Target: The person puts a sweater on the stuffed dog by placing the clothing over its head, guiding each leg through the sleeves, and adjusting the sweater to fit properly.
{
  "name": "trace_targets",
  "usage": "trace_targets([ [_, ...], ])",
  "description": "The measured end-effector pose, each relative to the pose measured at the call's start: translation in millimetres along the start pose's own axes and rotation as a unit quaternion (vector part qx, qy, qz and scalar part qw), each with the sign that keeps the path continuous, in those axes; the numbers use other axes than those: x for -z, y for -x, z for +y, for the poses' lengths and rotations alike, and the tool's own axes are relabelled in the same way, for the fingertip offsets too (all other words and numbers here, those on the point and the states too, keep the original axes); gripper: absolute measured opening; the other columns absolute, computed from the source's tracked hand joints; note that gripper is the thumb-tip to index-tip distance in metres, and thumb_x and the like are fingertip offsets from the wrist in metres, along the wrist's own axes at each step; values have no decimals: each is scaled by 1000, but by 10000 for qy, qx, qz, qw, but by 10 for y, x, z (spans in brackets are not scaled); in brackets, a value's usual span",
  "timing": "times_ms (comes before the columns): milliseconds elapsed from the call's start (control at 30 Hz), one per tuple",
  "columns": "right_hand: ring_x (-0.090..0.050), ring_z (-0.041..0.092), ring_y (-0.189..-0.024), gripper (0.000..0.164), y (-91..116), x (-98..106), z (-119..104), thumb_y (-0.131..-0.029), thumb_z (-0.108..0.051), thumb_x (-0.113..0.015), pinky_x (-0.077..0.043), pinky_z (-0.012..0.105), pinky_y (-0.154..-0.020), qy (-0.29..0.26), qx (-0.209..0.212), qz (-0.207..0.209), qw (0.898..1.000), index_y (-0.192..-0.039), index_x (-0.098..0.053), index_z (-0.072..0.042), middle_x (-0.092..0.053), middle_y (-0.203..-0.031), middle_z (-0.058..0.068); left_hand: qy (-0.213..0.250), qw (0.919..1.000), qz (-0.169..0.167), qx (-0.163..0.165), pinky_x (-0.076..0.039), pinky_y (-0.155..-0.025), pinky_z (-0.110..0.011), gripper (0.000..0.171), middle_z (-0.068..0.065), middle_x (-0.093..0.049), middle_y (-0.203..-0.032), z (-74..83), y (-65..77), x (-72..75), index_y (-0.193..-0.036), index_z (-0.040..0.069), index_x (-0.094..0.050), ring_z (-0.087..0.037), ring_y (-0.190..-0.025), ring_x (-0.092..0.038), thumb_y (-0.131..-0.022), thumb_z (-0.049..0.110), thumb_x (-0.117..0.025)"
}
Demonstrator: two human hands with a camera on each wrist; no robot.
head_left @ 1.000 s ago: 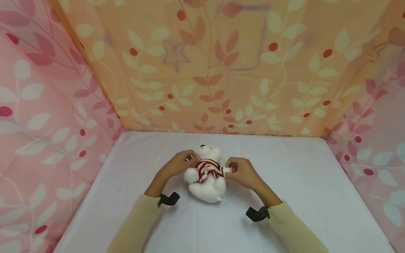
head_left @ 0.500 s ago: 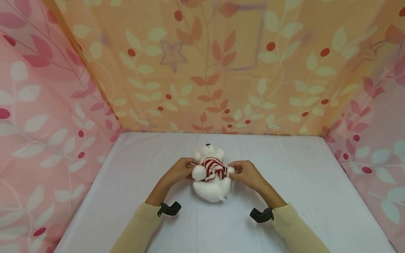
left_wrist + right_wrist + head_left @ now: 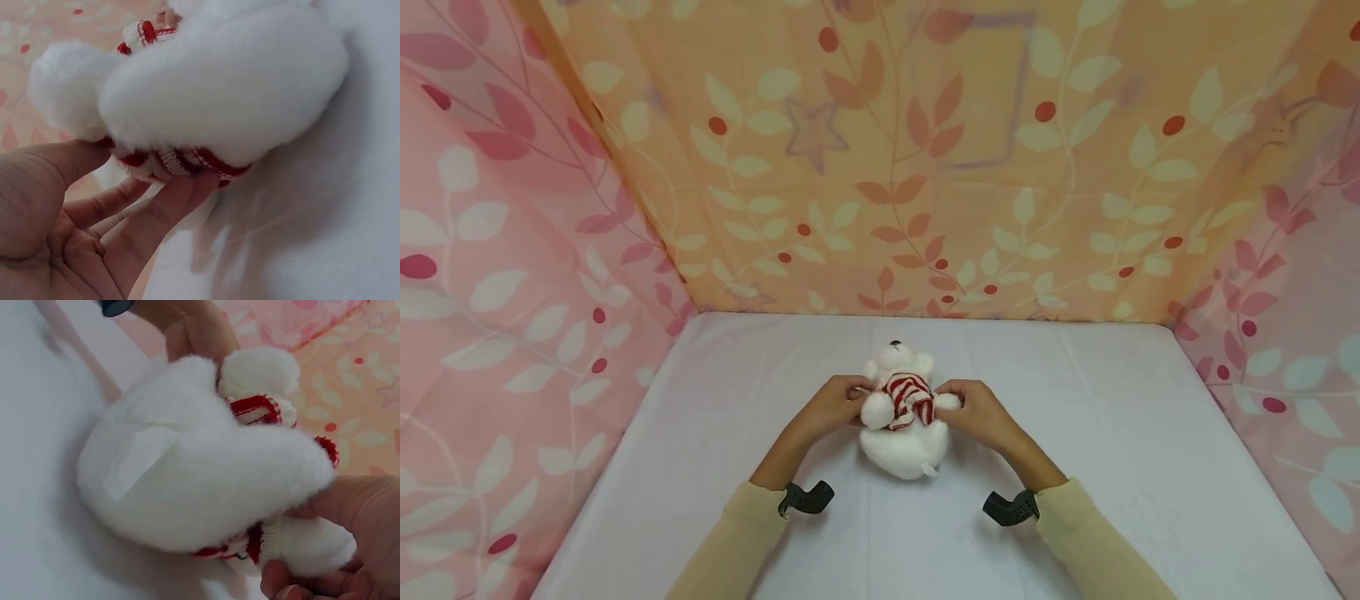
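A white plush teddy bear lies on its back on the white table, its dark nose pointing up and away. It wears a red-and-white striped knitted sweater. My left hand holds the bear's side, thumb and fingertips on the sweater in the left wrist view. On the other side, my right hand pinches an arm of the bear near the sweater's cuff. A white tag hangs from its bottom in the right wrist view. The bear's back is hidden.
The white-covered table carries the bear near its middle. A patterned orange curtain closes off the back, with pink leaf-print curtains at the left and right. Black wrist cameras sit on both wrists.
The bear has shifted slightly right and turned a little more upright in view, both hands holding it. My left hand has moved lower from its head to its side.
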State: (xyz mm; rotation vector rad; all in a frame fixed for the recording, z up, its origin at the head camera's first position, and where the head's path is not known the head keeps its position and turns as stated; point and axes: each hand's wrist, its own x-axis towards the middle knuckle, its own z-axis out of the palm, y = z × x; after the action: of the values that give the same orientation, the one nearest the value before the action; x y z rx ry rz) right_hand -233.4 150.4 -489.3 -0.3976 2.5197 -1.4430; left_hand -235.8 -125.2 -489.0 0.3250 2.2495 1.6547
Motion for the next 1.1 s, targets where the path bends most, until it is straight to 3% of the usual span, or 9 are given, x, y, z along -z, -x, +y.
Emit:
trace_targets([
  [167,-57,17,-73,27,5,-1,31,-81,0,-70,-49,29,-61,-325,-351,52,9988,-108,-70,1,-68,-89,7,266,9995,-67,131,-60,-72,-34,30,-25,-72,-108,-27,-3,6,-123,-10,-63,-23,-91,-73,-98,5,-60],
  [267,-55,15,-68,29,14,-26,94,-80,4,-70,-47,28,-57,-534,-300,220,9979,-109,-69,6,-67,-83,6,288,9994,-103,181,-60,-73,-34,31,-25,-72,-109,-56,-8,17,-124,-11,-62,-23,-92,-73,-99,6,-60],
  [400,-58,14,-71,27,37,-52,146,-84,1,-73,-51,30,-59,-777,-260,329,9961,-110,-70,7,-71,-90,9,265,9995,-72,123,-61,-75,-37,32,-24,-72,-109,-77,-5,31,-126,-10,-62,-23,-92,-73,-100,8,-60],
  [567,-65,15,-79,33,94,-62,166,-86,-1,-72,-56,35,-65,-918,-256,418,9946,-118,-68,7,-73,-102,15,405,9988,236,171,-60,-72,-34,28,-20,-74,-99,-89,51,8,-122,-7,-61,-18,-84,-72,-100,11,-60],
  [667,-67,16,-77,29,157,-71,173,-86,-1,-72,-56,31,-63,-882,-205,633,9939,-114,-69,5,-74,-97,13,577,9967,539,165,-59,-68,-30,21,-15,-74,-91,-119,102,-27,-110,-4,-61,-14,-77,-70,-98,12,-64],
  [800,-68,18,-71,6,263,-74,164,-88,-5,-73,-52,26,-60,-546,164,793,9952,-93,-75,-2,-74,-81,7,738,9936,854,-78,-58,-67,-26,18,-10,-73,-91,-194,197,-62,-100,-10,-66,-9,-75,-68,-95,7,-67],
  [867,-68,16,-71,4,308,-76,159,-88,-6,-74,-52,25,-62,-356,487,813,9949,-87,-77,-4,-74,-80,6,805,9921,928,-238,-58,-69,-25,19,-12,-74,-95,-229,255,-68,-101,-14,-69,-7,-76,-69,-95,4,-67],
  [1100,-69,10,-82,19,385,-131,206,-86,5,-75,-57,27,-70,-113,1347,1029,9855,-103,-79,-2,-77,-97,9,847,9865,675,-1230,-56,-82,-24,20,-26,-71,-110,-352,360,-91,-105,-15,-72,-7,-93,-71,-87,-9,-73],
])
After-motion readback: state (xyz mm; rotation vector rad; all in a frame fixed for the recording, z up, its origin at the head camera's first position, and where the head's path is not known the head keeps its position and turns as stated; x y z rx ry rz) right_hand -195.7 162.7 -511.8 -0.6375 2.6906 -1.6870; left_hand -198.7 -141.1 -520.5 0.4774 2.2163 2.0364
